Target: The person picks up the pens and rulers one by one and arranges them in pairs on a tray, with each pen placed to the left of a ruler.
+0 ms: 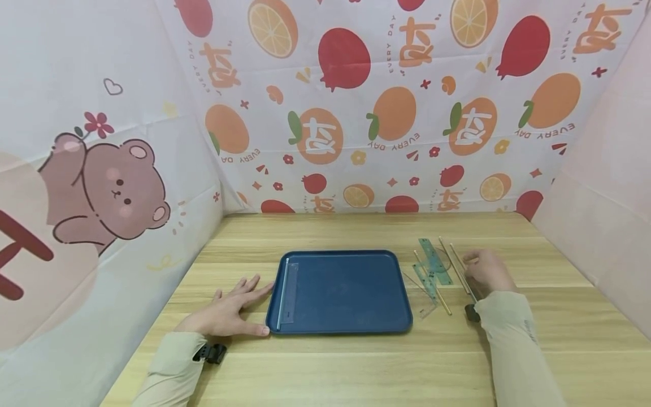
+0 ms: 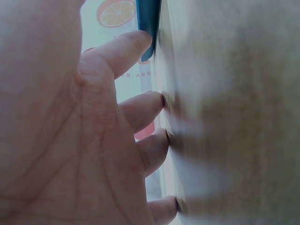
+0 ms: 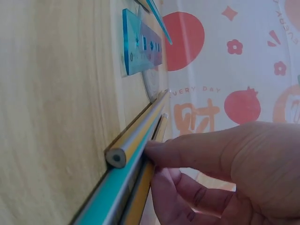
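Note:
My left hand (image 1: 231, 311) lies spread on the table, thumb and index fingertip at the left rim of a dark blue tray (image 1: 351, 294). In the left wrist view its thumb (image 2: 136, 44) touches the tray's edge. Inside the tray, along its left side, lie a clear ruler (image 1: 291, 297) and a slim pale blue pencil (image 1: 282, 294). To the right of the tray, my right hand (image 1: 488, 271) pinches a yellow pencil (image 3: 140, 192) between thumb and fingers. Close alongside it are a teal-and-silver pencil (image 3: 105, 201) and another yellow pencil (image 3: 133, 136).
Between the tray and my right hand lie a green-tinted ruler (image 1: 429, 251), a small see-through set square (image 1: 426, 282) and a pencil (image 1: 442, 299) across them. A patterned cloth (image 1: 356, 186) hangs behind the table, with cloth walls at both sides.

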### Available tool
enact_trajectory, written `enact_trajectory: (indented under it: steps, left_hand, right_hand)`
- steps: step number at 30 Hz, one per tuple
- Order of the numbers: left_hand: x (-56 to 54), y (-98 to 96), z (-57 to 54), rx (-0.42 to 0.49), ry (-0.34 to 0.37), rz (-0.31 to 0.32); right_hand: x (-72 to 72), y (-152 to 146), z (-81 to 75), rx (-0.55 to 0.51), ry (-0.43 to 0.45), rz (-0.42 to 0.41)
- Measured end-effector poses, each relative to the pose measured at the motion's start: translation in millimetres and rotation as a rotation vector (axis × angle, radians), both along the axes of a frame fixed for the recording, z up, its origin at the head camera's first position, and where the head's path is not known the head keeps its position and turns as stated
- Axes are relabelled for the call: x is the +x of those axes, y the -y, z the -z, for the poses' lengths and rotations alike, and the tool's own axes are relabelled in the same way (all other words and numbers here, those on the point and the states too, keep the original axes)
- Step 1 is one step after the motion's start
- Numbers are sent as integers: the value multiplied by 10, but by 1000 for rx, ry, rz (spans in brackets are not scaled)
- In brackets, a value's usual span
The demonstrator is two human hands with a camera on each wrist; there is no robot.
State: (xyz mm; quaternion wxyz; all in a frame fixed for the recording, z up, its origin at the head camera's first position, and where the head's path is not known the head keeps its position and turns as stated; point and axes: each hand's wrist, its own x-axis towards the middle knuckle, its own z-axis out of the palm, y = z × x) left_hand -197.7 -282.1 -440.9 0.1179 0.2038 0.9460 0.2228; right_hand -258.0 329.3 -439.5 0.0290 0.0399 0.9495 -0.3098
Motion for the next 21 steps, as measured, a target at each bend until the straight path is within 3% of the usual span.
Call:
enact_trajectory:
  steps: [10, 21]
  left_hand:
    - [-21, 7, -5, -1, -5, 1]
    - [-23, 4, -15, 0, 4, 9]
  right_hand:
    - [11, 15, -18, 40, 50, 68]
    - [21, 31, -33, 50, 70, 84]
